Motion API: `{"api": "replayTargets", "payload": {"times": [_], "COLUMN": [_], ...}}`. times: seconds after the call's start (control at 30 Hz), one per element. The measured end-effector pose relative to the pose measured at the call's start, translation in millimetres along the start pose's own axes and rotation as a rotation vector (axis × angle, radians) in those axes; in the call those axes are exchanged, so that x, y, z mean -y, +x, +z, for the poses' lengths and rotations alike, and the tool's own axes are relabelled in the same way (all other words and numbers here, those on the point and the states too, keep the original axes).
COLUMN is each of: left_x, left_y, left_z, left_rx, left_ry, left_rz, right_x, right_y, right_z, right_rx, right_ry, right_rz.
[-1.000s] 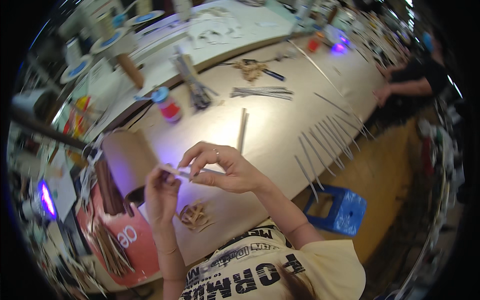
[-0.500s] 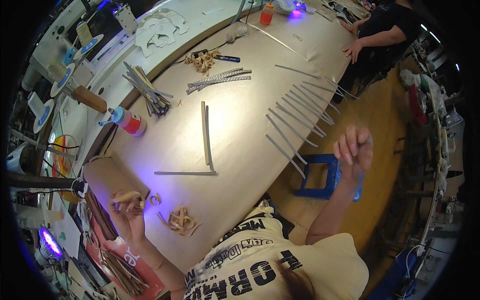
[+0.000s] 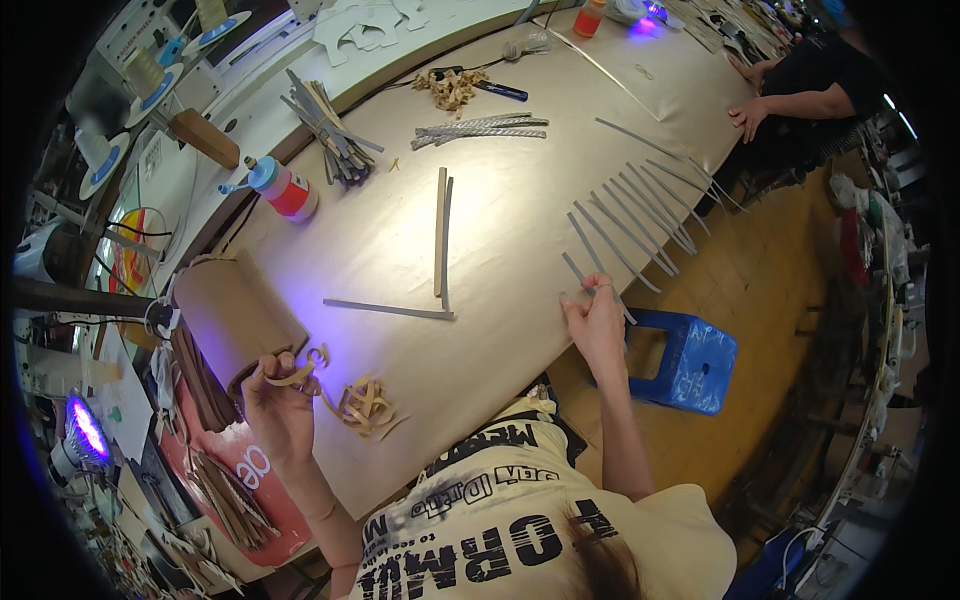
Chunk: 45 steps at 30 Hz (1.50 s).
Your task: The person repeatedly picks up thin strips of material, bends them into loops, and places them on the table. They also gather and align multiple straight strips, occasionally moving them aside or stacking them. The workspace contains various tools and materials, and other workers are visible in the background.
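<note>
My left hand (image 3: 280,408) is closed on a curled tan strip (image 3: 292,379), held above the near left part of the table. Beside it lies a loose pile of tan strip curls (image 3: 362,408). My right hand (image 3: 598,328) is at the table's right edge, fingers pinched on the nearest grey strip (image 3: 572,265) of a row. Several more grey strips (image 3: 632,215) lie side by side there, their ends jutting over the edge. Mid-table, a tan strip (image 3: 440,230) lies alongside a grey strip (image 3: 448,240), and another grey strip (image 3: 385,308) meets their near end at an angle.
A red-labelled bottle (image 3: 283,187), a bundle of strips (image 3: 335,140), braided strips (image 3: 480,128) and tan scraps (image 3: 452,90) lie farther back. A brown roll (image 3: 235,315) sits at left, a blue stool (image 3: 690,360) at right. Another person's hands (image 3: 750,100) rest on the far right edge.
My right hand has come left from over the stool to the row and taken hold of the nearest grey strip. My left hand keeps its tan strip. The whole view has shifted slightly.
</note>
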<state>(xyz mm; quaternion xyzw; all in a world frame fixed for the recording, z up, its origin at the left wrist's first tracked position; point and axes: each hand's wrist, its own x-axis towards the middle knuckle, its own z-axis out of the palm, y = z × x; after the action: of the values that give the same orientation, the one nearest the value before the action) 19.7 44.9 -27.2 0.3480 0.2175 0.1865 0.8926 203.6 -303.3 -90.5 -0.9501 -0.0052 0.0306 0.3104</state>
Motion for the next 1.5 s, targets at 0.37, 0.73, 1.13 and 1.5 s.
{"api": "replayTargets", "payload": {"times": [0.37, 0.73, 1.13, 1.5], "left_x": [14.0, 43.6, 45.5, 34.8], "left_y": [2.0, -46.2, -66.8, -24.8], "left_z": [2.2, -10.8, -10.7, -2.0], "left_rx": [0.015, -0.093, -0.419, -0.39], "left_ry": [0.013, 1.395, 1.322, 1.169], "left_rz": [-0.058, 0.244, 0.537, 0.624], "right_x": [5.9, 35.3, 152.1, 150.3], "right_y": [-4.9, -16.9, -15.3, -12.3], "right_z": [-2.0, -34.1, 86.4, 140.2], "right_rx": [0.079, -0.007, 0.301, 0.209], "right_ry": [-0.175, -0.513, -0.154, -0.296], "right_rz": [0.261, 0.194, -0.92, -1.186]}}
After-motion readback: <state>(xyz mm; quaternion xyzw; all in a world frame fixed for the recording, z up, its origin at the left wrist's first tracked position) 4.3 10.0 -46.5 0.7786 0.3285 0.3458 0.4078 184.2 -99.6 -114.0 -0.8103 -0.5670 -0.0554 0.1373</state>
